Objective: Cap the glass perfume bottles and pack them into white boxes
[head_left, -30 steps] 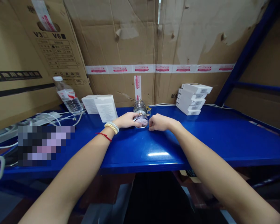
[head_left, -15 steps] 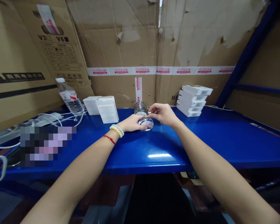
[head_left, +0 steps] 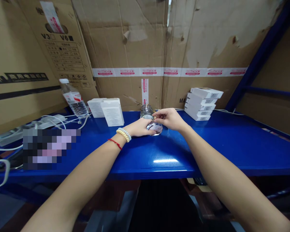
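On the blue table (head_left: 169,148), my left hand (head_left: 141,127) holds a small round glass bottle (head_left: 155,128) by its side, fingers wrapped round it. My right hand (head_left: 168,118) is pinched at the neck of that bottle, at a small gold-coloured part (head_left: 155,118). What exactly lies between its fingertips is too small to make out. Just behind my left hand stands another clear glass bottle (head_left: 146,110), its lower part hidden.
Two white boxes (head_left: 112,112) stand left of the bottles. A stack of several white boxes (head_left: 200,103) is at the right. A water bottle (head_left: 74,99), cables (head_left: 54,120) and a blurred-out object (head_left: 50,148) lie left. Cardboard (head_left: 130,38) walls the back.
My right fingertips have come down slightly onto the gold-coloured part at the bottle's neck. The whole view has shifted a little; my left hand keeps its hold.
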Demonstrator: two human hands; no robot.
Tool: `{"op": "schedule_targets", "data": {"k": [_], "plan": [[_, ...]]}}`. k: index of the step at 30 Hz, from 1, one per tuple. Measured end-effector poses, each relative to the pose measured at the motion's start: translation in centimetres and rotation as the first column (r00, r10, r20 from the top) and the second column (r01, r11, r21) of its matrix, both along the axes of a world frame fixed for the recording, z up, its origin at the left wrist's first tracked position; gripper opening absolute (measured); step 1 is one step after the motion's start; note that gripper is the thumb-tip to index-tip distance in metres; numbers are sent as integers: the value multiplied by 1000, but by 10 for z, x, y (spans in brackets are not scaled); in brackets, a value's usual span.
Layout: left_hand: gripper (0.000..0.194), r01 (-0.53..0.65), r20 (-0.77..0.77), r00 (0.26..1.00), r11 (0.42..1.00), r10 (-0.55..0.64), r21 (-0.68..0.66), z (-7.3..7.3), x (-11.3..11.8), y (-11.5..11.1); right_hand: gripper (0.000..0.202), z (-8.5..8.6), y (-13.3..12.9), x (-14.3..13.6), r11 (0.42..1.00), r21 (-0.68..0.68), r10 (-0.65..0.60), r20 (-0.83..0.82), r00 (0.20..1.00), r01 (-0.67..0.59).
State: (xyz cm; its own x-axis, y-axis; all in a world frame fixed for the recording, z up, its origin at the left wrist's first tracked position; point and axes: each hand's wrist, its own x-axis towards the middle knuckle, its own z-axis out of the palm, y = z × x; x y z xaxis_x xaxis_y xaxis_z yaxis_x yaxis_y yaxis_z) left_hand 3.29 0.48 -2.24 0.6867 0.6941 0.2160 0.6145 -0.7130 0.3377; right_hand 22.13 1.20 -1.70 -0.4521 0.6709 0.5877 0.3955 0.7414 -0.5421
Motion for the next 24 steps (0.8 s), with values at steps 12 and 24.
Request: {"op": "schedule_targets", "data": {"k": [12, 24], "plan": [[33, 16, 7, 1000, 1000, -16, 3, 0, -1, 0, 26, 4, -2, 1, 999, 31, -18, 71, 997, 16], [50, 4, -19, 1000, 1000, -4, 9, 2, -1, -1, 16, 0, -1, -2, 998, -69, -7, -38, 999, 5]]}}
